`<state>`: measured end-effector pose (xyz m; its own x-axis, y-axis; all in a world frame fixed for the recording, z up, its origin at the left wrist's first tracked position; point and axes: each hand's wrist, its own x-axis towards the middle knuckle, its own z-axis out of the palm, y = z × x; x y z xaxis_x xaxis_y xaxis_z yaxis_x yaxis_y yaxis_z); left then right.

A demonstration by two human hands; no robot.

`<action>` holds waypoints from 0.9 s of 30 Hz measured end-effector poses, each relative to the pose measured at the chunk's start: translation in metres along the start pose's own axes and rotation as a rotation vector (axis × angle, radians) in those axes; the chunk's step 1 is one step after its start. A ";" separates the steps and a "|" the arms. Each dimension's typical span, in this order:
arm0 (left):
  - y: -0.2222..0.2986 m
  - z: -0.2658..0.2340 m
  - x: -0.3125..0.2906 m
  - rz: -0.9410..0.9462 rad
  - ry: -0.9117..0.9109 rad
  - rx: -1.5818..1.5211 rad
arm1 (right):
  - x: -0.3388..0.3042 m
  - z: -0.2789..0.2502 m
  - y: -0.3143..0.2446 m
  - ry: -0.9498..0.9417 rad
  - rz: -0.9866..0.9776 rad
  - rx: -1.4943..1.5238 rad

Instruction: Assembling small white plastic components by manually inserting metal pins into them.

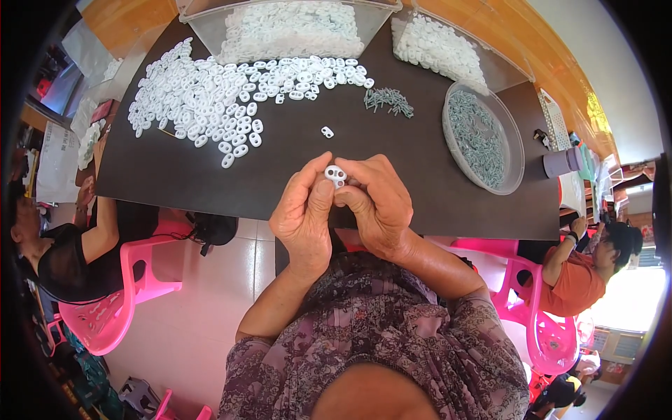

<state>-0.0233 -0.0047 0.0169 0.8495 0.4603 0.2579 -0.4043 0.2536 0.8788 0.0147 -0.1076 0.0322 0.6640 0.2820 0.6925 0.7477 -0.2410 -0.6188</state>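
Between my fingertips are small white plastic pieces (336, 173) with dark round holes, one oval piece crossing another at an angle. My left hand (306, 213) pinches them from the left, thumb and forefinger closed. From the right, my right hand (379, 204) closes its thumb and forefinger on the same pieces. Whether a screw sits in them is hidden by the fingers. Just beyond my hands, a single white two-hole piece (327, 131) lies on the dark table (294, 150). Farther back is a small pile of grey screws (388, 101).
A large heap of white two-hole pieces (192, 98) spreads over the far left. Behind stand a clear bin (203, 35) of white pieces and a second clear tray (507, 59). A round tub (519, 157) of screws and a lidded cup (562, 162) are at right. People sit at both sides.
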 end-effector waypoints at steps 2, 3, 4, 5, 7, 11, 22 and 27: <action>-0.003 -0.004 0.000 0.030 -0.024 0.032 | 0.000 0.000 -0.001 -0.003 -0.005 -0.004; -0.004 -0.005 0.001 0.060 -0.048 0.064 | 0.000 0.000 -0.001 -0.006 -0.008 -0.007; -0.004 -0.006 0.001 0.061 -0.047 0.064 | 0.001 0.000 -0.001 -0.007 -0.009 -0.007; -0.003 -0.005 0.000 0.082 -0.049 0.067 | 0.001 0.000 -0.002 -0.005 -0.017 -0.016; -0.002 -0.004 -0.001 0.103 -0.051 0.070 | 0.001 0.001 -0.003 -0.004 -0.025 -0.025; -0.001 -0.002 -0.004 0.077 -0.010 -0.016 | 0.000 0.003 -0.004 0.003 -0.033 -0.024; -0.004 0.002 -0.008 0.123 0.025 -0.044 | -0.002 0.005 -0.002 0.032 -0.104 -0.047; -0.005 0.001 -0.008 0.124 0.027 0.011 | -0.005 0.007 -0.001 0.048 -0.098 -0.040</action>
<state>-0.0283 -0.0102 0.0110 0.7839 0.5104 0.3536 -0.5014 0.1845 0.8453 0.0104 -0.1022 0.0263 0.5869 0.2614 0.7663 0.8079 -0.2513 -0.5330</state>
